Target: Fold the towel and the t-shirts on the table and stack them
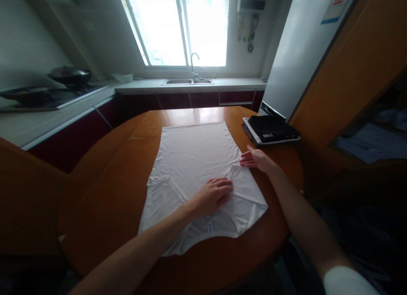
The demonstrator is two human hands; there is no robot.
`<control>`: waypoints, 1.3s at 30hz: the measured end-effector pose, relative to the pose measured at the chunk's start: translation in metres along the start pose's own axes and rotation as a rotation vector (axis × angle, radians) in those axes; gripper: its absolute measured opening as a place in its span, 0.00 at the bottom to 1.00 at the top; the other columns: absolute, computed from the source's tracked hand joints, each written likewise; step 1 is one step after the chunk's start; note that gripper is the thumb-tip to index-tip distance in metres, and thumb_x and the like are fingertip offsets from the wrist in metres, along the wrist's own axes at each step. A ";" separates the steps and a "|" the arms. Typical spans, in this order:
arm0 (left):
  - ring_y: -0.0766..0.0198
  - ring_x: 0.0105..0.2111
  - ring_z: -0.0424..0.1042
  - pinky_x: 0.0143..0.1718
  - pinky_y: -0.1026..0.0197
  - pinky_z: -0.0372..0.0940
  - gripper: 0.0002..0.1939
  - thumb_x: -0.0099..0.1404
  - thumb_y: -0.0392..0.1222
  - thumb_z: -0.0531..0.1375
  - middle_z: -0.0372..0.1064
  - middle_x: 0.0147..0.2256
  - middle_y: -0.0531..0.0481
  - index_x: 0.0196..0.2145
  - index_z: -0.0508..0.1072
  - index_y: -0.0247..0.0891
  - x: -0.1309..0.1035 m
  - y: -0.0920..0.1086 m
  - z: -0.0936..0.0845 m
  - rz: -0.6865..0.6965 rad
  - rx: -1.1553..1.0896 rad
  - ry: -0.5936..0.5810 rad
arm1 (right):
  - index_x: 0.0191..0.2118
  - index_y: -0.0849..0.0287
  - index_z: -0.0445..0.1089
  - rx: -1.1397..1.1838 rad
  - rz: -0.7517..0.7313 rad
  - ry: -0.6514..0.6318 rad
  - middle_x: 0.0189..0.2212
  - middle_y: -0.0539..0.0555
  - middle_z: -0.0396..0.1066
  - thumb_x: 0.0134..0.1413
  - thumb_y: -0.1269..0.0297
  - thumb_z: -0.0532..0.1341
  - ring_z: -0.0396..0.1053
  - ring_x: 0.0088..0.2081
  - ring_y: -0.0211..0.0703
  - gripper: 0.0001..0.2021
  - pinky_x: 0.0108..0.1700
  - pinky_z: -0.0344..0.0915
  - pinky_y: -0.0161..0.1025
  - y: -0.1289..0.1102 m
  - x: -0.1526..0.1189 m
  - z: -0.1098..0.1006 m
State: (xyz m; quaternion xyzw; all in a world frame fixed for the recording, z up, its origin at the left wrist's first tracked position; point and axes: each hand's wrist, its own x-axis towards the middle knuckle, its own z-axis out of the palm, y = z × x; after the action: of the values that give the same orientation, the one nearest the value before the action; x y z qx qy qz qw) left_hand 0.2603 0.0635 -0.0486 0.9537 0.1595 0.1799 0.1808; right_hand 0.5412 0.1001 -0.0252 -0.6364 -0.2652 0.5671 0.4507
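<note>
A white T-shirt (pixel 193 151) lies spread on the wooden table, its neck opening with a small label toward me and its hem at the far side. Both sleeves are turned inward over the body. My left hand (pixel 213 195) rests flat on the shirt near the right-hand fold, fingers stretched out and pointing right. At the shirt's right edge, my right hand (pixel 256 158) touches the fabric beside the folded sleeve with its fingertips. Its fingers are extended and the thumb stands up apart from them.
On the round wooden table (pixel 104 172), a stack of folded clothes (pixel 270 129), black on top, sits at the far right. Beyond are a sink (pixel 179 81) under the window, a stove with pans (pixel 70 76) at left, and a refrigerator (pixel 292 53) at right.
</note>
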 end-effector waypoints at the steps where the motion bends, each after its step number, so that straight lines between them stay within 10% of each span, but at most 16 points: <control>1: 0.55 0.60 0.67 0.62 0.51 0.60 0.13 0.74 0.41 0.56 0.70 0.59 0.47 0.53 0.74 0.44 0.000 0.000 0.000 0.002 0.002 0.005 | 0.37 0.65 0.72 0.026 -0.036 0.046 0.25 0.61 0.78 0.73 0.50 0.46 0.77 0.26 0.43 0.26 0.25 0.71 0.33 -0.001 0.000 -0.001; 6: 0.56 0.56 0.70 0.59 0.50 0.63 0.16 0.73 0.35 0.54 0.71 0.57 0.45 0.55 0.73 0.43 0.002 -0.001 0.002 -0.048 -0.018 0.124 | 0.35 0.65 0.73 0.068 -0.135 -0.167 0.29 0.61 0.79 0.74 0.52 0.44 0.78 0.28 0.41 0.28 0.27 0.71 0.31 -0.005 -0.009 -0.002; 12: 0.57 0.49 0.73 0.54 0.52 0.67 0.21 0.68 0.26 0.50 0.75 0.48 0.45 0.52 0.73 0.41 0.005 -0.008 0.002 -0.199 -0.087 0.351 | 0.39 0.67 0.74 -0.179 0.118 -0.564 0.35 0.66 0.80 0.72 0.47 0.46 0.80 0.35 0.48 0.29 0.33 0.76 0.37 0.005 -0.013 0.006; 23: 0.59 0.48 0.75 0.53 0.53 0.68 0.19 0.64 0.26 0.51 0.77 0.45 0.47 0.44 0.76 0.40 0.007 -0.005 -0.003 -0.324 -0.204 0.463 | 0.41 0.64 0.73 0.114 -0.078 -0.323 0.38 0.62 0.80 0.73 0.61 0.49 0.79 0.38 0.44 0.18 0.45 0.74 0.40 0.000 -0.001 0.000; 28: 0.59 0.49 0.77 0.51 0.54 0.70 0.19 0.60 0.29 0.52 0.79 0.46 0.45 0.46 0.76 0.37 0.011 -0.017 -0.047 -0.477 -0.492 0.529 | 0.40 0.62 0.74 0.106 -0.367 -0.176 0.37 0.59 0.80 0.65 0.63 0.56 0.77 0.33 0.40 0.11 0.35 0.71 0.34 0.005 0.003 0.007; 34: 0.56 0.54 0.73 0.58 0.50 0.66 0.19 0.63 0.36 0.53 0.76 0.52 0.44 0.49 0.76 0.36 -0.010 -0.034 -0.114 -0.522 -0.363 0.522 | 0.40 0.61 0.77 -0.273 -0.761 0.218 0.40 0.58 0.79 0.56 0.63 0.57 0.76 0.41 0.47 0.12 0.50 0.70 0.44 0.020 0.012 0.017; 39: 0.53 0.56 0.71 0.62 0.48 0.62 0.18 0.65 0.37 0.53 0.74 0.53 0.43 0.50 0.76 0.36 -0.062 -0.045 -0.105 -0.608 0.089 0.438 | 0.53 0.66 0.75 -0.760 -0.925 0.263 0.57 0.61 0.72 0.52 0.76 0.48 0.65 0.61 0.45 0.27 0.66 0.56 0.42 0.032 -0.006 0.035</control>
State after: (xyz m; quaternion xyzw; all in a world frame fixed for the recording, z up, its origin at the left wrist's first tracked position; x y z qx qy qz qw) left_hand 0.1527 0.1105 0.0065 0.8087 0.4777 0.3106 0.1461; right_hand 0.5011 0.0901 -0.0483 -0.6362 -0.6397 0.0953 0.4206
